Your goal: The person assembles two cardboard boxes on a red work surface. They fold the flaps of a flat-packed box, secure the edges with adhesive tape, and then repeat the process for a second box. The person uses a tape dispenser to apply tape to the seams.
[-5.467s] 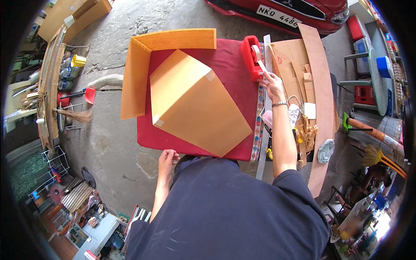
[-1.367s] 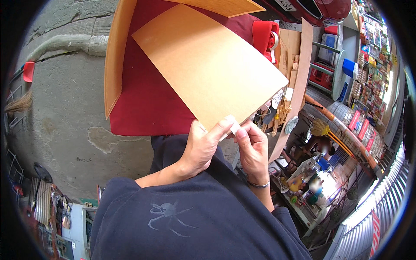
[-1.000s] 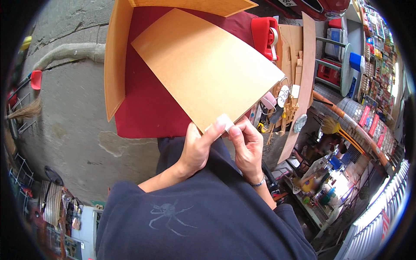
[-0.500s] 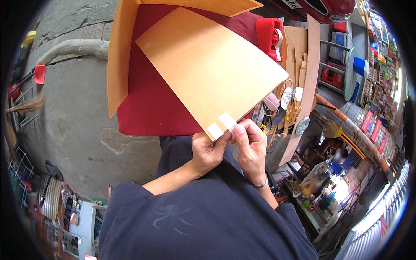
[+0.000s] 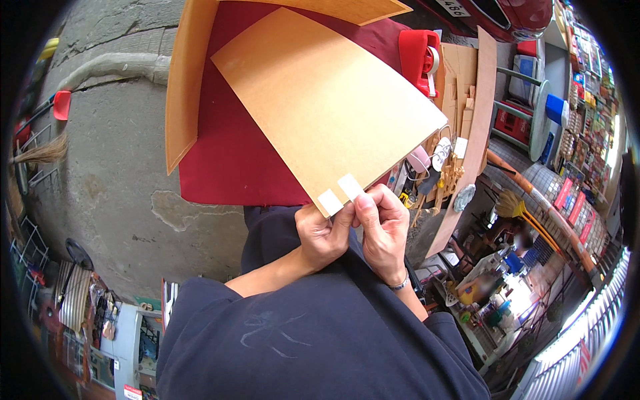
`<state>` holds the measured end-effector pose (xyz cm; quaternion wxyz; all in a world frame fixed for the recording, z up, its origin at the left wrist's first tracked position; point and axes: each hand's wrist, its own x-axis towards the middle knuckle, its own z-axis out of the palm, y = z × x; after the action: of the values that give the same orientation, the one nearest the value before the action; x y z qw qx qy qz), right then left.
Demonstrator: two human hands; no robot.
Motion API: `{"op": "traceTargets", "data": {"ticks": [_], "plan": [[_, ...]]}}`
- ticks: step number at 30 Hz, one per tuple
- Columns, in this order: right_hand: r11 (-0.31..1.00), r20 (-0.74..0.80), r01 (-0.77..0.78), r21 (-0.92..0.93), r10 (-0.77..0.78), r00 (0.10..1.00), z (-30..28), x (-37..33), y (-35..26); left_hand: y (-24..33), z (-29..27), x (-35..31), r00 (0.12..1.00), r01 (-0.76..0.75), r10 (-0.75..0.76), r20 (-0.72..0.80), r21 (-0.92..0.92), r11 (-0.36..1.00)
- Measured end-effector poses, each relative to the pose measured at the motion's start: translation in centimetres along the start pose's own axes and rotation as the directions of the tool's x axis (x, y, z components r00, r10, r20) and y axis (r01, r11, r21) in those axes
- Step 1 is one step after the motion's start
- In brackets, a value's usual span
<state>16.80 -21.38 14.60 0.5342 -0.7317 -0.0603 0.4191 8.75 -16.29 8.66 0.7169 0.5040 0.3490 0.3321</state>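
Observation:
A flat tan wooden board (image 5: pixel 320 100) lies tilted over a dark red cloth-covered surface (image 5: pixel 233 160), its near corner reaching toward me. Two short strips of white tape sit at that corner: one strip (image 5: pixel 328 201) near the tip, another strip (image 5: pixel 351 188) beside it along the edge. My left hand (image 5: pixel 323 233) pinches the board's corner, thumb by the tape and fingers curled beneath. My right hand (image 5: pixel 383 223) is closed at the same edge, its thumb pressing the end of the second strip. What the curled fingers touch underneath is hidden.
Angled wooden panels (image 5: pixel 187 93) stand along the left and far sides of the red surface. A red tape dispenser (image 5: pixel 417 60) sits at its far right. Beyond it are wood pieces (image 5: pixel 460 80), a long plank (image 5: pixel 477 133) and a stool (image 5: pixel 537 117).
The view has shifted slightly. Both hands stay at the board's corner, and the right thumb still presses on the tape strip with little visible movement.

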Motion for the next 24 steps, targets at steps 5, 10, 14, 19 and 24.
{"op": "traceTargets", "data": {"ticks": [5,10,14,19,24], "plan": [[1.0,0.003,-0.009,0.012,0.009,1.0,0.0,0.0,0.0,0.4,0.0,0.1,1.0,0.003,-0.003,-0.002,0.006,1.0],[1.0,-0.001,0.004,0.019,-0.004,1.0,0.1,0.0,0.3,0.2,0.0,0.0,1.0,0.024,-0.024,-0.011,0.005,1.0],[1.0,-0.012,-0.01,0.011,0.01,1.0,0.1,0.2,0.3,0.5,-0.5,0.3,0.998,0.056,-0.057,0.037,0.009,0.998],[1.0,-0.061,0.028,-0.01,-0.028,0.998,0.3,0.2,0.3,0.4,-1.2,0.6,0.987,0.101,-0.09,0.136,-0.076,0.992],[0.998,-0.079,0.044,-0.042,-0.047,0.996,0.4,0.3,0.5,0.5,-1.3,0.5,0.984,0.094,-0.079,0.161,-0.088,0.992]]}}
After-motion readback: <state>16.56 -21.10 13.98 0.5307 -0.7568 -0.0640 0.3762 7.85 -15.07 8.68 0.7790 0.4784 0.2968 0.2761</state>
